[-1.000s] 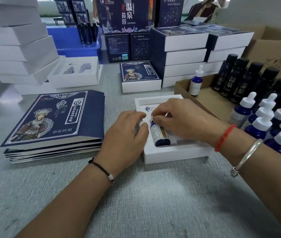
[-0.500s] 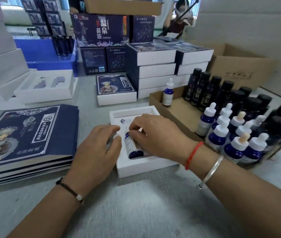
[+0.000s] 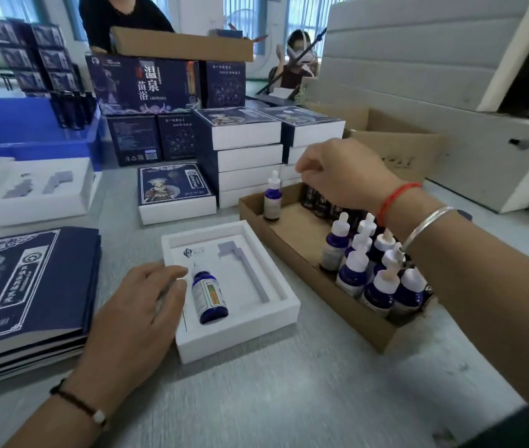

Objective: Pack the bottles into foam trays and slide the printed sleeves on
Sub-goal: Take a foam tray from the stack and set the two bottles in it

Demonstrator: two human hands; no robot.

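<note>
A white foam tray (image 3: 276,303) lies in front of me on the grey table. One blue dropper bottle (image 3: 208,295) lies in its left slot; the long right slot (image 3: 246,270) is bare. My left hand (image 3: 140,305) rests flat on the tray's left edge, touching the bottle's side. My right hand (image 3: 344,174) hovers above the cardboard box (image 3: 295,250), fingers loosely curled and holding nothing, over the dark black-capped bottles (image 3: 321,202). Several blue dropper bottles (image 3: 369,273) stand in the box's near end. One stands alone (image 3: 272,197) at the far corner. Printed sleeves (image 3: 27,286) are stacked at left.
Finished sleeved boxes (image 3: 240,147) are stacked behind the tray, one (image 3: 175,195) lying alone. An unfilled foam tray (image 3: 30,192) sits at far left. Large printed cartons (image 3: 146,82) and a blue crate (image 3: 30,127) stand behind. Two people are at the back. White foam slabs (image 3: 418,59) rise at right.
My right hand has lifted off the bottle in the tray and swung right and away, over the cardboard box. The left hand stays on the tray. The camera tilted up.
</note>
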